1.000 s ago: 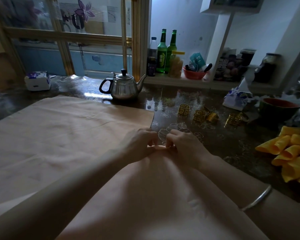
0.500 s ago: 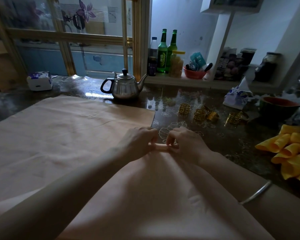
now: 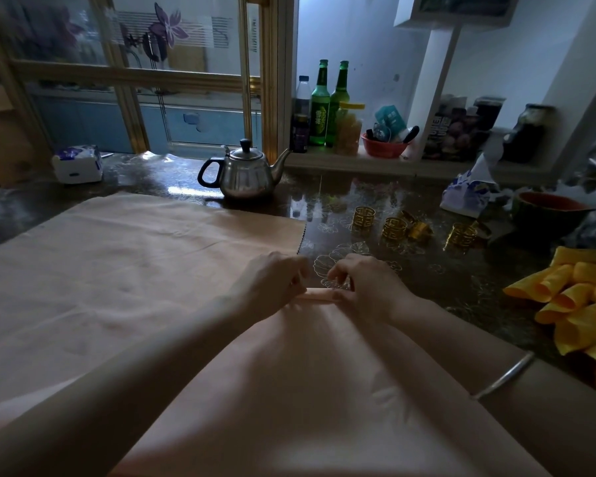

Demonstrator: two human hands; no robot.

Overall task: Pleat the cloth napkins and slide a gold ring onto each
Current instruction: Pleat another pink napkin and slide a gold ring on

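A fold of the pale peach cloth napkin (image 3: 117,270) is pinched at centre by left hand (image 3: 272,284) and right hand (image 3: 365,287) (fingers curled); openwork gold metal rings (image 3: 394,228) are seen at 2 o'clock

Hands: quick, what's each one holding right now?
Left hand: fingers curled, pinching the small fold in the peach napkin.
Right hand: pinching the other end of the same fold.

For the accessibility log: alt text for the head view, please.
The left hand and right hand pinch a narrow fold in a peach cloth napkin on a dark table. Beyond lie gold rings, yellow napkins at right, a steel teapot behind.
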